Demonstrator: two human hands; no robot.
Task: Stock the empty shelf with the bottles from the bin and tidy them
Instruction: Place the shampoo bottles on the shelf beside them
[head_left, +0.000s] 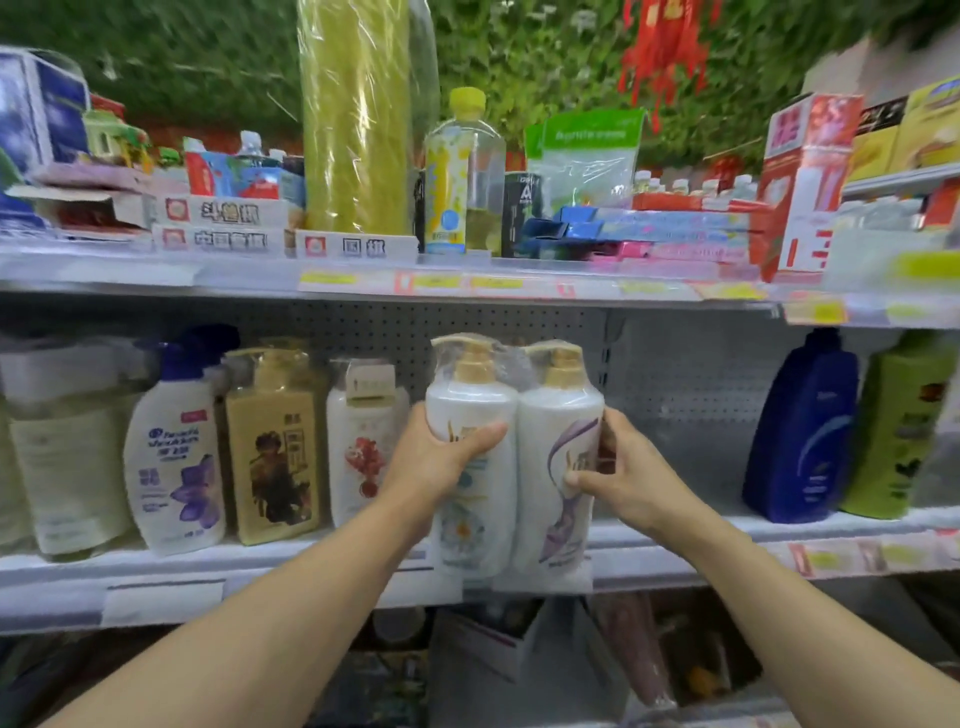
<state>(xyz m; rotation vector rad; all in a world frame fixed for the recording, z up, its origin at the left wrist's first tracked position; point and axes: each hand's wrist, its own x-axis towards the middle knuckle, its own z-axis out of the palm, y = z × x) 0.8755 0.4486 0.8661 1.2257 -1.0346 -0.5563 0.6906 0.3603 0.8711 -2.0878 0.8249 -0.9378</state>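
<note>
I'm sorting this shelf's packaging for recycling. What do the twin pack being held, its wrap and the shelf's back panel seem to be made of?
Twin pack: two bottles, probably glossy white plastic with gold-coloured pump tops; soft highlights on the bodies.
Wrap: thin clear film, judging by its crinkles and glare around the pumps.
Back panel: likely grey painted metal, matte, with regular rows of small holes.

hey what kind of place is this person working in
Most likely a shop aisle: price tags line the shelf edge, shampoo bottles stand in a row, and both hands hold a shrink-wrapped twin pack.
</note>
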